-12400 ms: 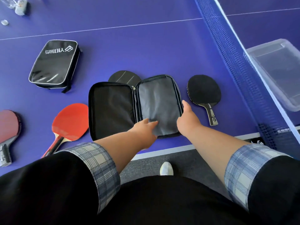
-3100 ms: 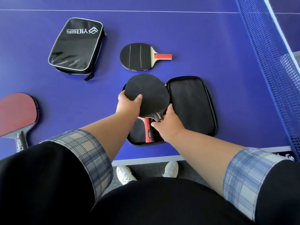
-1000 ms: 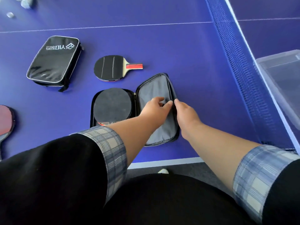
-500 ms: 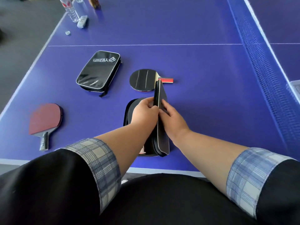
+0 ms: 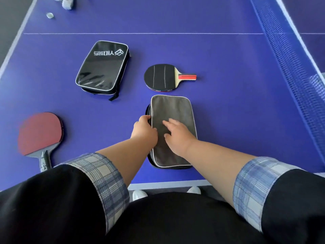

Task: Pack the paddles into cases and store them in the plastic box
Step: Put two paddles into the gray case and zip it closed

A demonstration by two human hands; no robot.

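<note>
A grey paddle case lies folded closed near the table's front edge, with the paddles put into it hidden inside. My left hand grips its left edge with curled fingers. My right hand rests flat on the lid, fingers spread. A second black case with white lettering lies closed at the back left. Beyond the grey case lies a black paddle with a red-striped handle. A red paddle lies at the far left. Only a corner of the plastic box shows behind the net at the right edge.
The blue net runs along the right side of the purple table. A bottle cap and a bottle's base sit at the back left. My white shoes show below the table's front edge.
The case's lid, upright half a second ago, has folded over to the left and now lies flat. My right hand moved onto the lid and my left hand to the left edge.
</note>
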